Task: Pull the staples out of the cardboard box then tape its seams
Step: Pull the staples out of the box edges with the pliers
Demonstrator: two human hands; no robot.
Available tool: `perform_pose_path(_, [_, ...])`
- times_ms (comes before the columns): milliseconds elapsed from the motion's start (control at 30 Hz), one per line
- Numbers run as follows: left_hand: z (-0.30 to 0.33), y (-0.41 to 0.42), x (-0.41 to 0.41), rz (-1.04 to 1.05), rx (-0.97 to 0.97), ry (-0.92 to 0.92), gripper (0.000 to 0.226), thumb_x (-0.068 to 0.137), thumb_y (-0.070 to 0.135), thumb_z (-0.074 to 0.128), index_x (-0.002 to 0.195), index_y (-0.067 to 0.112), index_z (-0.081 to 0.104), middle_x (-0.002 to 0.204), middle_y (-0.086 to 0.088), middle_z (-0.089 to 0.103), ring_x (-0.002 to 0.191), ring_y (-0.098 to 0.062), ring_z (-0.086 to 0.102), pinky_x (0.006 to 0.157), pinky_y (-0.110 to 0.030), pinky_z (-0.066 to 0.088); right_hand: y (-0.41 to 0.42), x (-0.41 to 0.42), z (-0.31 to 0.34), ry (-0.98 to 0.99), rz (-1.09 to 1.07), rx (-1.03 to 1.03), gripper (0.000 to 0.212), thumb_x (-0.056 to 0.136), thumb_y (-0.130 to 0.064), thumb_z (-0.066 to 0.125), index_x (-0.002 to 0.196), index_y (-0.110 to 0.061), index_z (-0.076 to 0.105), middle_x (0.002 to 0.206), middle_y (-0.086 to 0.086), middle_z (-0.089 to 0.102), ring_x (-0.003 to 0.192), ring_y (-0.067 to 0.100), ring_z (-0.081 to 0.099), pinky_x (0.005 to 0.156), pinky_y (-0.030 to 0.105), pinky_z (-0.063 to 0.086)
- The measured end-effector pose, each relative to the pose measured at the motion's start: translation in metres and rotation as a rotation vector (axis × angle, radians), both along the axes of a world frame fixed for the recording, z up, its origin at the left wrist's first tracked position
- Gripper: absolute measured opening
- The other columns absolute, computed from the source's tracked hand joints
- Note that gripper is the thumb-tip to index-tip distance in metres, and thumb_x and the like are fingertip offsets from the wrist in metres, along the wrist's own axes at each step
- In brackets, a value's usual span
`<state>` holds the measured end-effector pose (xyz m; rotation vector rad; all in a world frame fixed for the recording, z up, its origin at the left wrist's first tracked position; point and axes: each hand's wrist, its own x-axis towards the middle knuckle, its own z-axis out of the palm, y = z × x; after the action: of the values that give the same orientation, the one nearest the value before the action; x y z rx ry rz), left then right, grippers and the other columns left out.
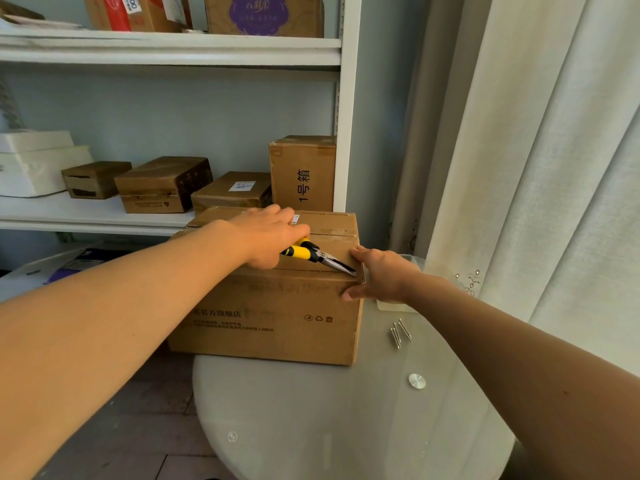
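Cardboard box [277,306] sits on the glass surface [346,427]. Left hand [266,237] grips yellow pliers [318,256], handles mostly hidden; tips seemingly at the right seam. Right hand [377,275] clasps that corner.

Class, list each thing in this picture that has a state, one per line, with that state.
Box: top flaps down, on the table.
Pliers: gripped, tips at the box's right top edge.
Left hand: grips the pliers.
Right hand: steadies the box's right corner.
Pulled staples: loose on the table.
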<state>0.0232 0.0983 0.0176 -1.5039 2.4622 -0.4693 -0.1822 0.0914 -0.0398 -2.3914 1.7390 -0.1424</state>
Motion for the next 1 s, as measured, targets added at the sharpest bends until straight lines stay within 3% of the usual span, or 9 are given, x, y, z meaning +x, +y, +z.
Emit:
perform_pose_path(233, [0.005,-0.005,-0.001,-0.19,-0.307,-0.135,0.048,0.088,0.001,0.048,0.13,0.021,0.036,0.12,-0.007,0.038,0.106,-0.02,0.039,0.085,-0.031,0.04,-0.003,-0.001,-0.002,-0.01,0.012,-0.006,0.072,0.08,-0.047,0.07,0.139,-0.02,0.039,0.131,0.003,0.054,0.118,0.025,0.054,0.096,0.039,0.048])
perform_pose_path(400, [0.007,-0.01,-0.004,-0.272,-0.393,-0.157,0.043,0.093,0.006,0.044,0.133,0.021,0.037,0.124,-0.008,0.041,0.112,-0.022,0.04,0.093,-0.035,0.04,-0.005,-0.001,-0.003,-0.004,0.014,-0.008,0.073,0.08,-0.047,0.07,0.14,-0.019,0.039,0.13,0.003,0.055,0.117,0.025,0.054,0.094,0.037,0.048])
perform_pose_path(533, [0.012,-0.015,-0.008,-0.319,-0.436,-0.194,0.042,0.094,0.006,0.044,0.133,0.021,0.039,0.125,-0.009,0.042,0.114,-0.023,0.041,0.092,-0.034,0.04,-0.008,-0.001,-0.003,-0.007,0.012,-0.011,0.074,0.079,-0.048,0.071,0.14,-0.02,0.04,0.129,0.002,0.056,0.116,0.025,0.055,0.093,0.037,0.049])
perform_pose_path(833, [0.014,-0.014,-0.013,-0.191,-0.31,-0.192,0.037,0.096,0.007,0.043,0.128,0.025,0.039,0.11,-0.004,0.043,0.099,-0.018,0.04,0.083,-0.032,0.042,-0.009,-0.002,-0.002,-0.007,0.005,0.005,0.071,0.079,-0.047,0.071,0.138,-0.02,0.041,0.127,0.002,0.057,0.114,0.025,0.056,0.092,0.036,0.048])
perform_pose_path(1000, [0.008,-0.009,-0.011,-0.027,-0.065,-0.055,0.04,0.091,0.001,0.047,0.123,0.025,0.043,0.093,0.0,0.041,0.083,-0.017,0.047,0.061,-0.027,0.037,-0.008,-0.002,-0.002,-0.011,-0.002,0.015,0.07,0.079,-0.047,0.071,0.137,-0.021,0.041,0.128,0.002,0.055,0.116,0.024,0.055,0.093,0.036,0.047])
